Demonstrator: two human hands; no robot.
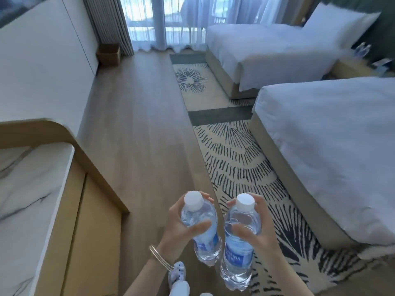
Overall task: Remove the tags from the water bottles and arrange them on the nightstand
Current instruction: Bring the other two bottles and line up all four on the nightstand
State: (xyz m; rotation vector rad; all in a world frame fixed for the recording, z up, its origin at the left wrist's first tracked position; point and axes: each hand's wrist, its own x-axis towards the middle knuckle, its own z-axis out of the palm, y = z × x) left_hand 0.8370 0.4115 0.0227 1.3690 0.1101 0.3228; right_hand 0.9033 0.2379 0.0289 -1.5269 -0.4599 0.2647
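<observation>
Where both forearms reach forward low in the view, 1 water bottle is gripped in each hand. The left hand [177, 223] is curled round the upper body of the left bottle [208, 242], with the thumb laid across its near side and the fingertips showing past its far side just under the white cap [193, 199]. The right hand [259, 229] is wrapped the same way round the shoulder of the right bottle [237, 257], thumb in front, fingertips seen beside the top. Both bottles are clear, filled with water and wrapped in blue labels. They are held cap-up with their bases tilted toward the person. They are carried just beside each other, and whether they touch cannot be told. Thin bangles [160, 257] are worn on the left wrist.

Below the bottles a wooden floor [139, 124] is seen, and to its right a patterned rug [235, 157] is laid beside 2 beds. The near bed [331, 146] and the far bed [267, 50] are covered in white linen, with a pillow [333, 22] propped at the head of the far one. Between the beds, well apart from the hands, the nightstand [350, 68] is found, and blurred bottles [362, 49] are seen standing on it. At the left, a table [25, 189] with a marble-look top is set against the wall. A brown box [108, 53] is placed on the floor by the curtains [106, 20].
</observation>
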